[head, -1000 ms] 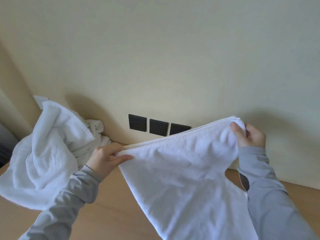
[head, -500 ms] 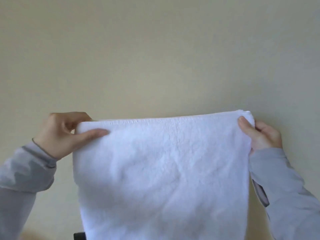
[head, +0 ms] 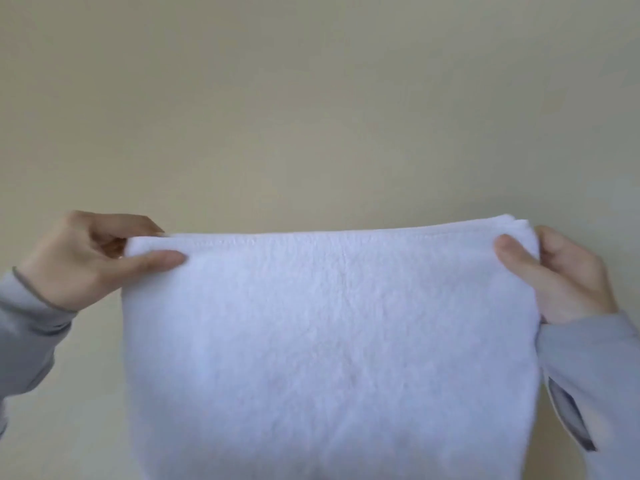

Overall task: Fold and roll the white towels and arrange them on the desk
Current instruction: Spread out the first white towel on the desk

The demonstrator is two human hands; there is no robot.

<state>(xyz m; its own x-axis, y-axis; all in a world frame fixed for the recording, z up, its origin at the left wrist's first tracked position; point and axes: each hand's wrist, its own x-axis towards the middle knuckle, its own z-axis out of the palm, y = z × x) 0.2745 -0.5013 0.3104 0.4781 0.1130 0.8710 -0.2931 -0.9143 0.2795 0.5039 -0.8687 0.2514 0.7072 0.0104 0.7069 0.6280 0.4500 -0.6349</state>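
A white towel [head: 329, 341] hangs doubled over in front of me, its folded top edge stretched level across the view. My left hand [head: 79, 261] pinches the top left corner between thumb and fingers. My right hand [head: 561, 275] pinches the top right corner, thumb on the near face. The towel's lower part runs out of the bottom of the view. The desk and the other towels are out of sight.
A plain cream wall [head: 311, 98] fills the background behind the towel. My grey sleeves [head: 27, 341] enter from both lower corners.
The view tilted up from the desk to the wall. Both hands raised the towel and pulled its top edge straight and level; the towel pile and the black wall sockets left the view.
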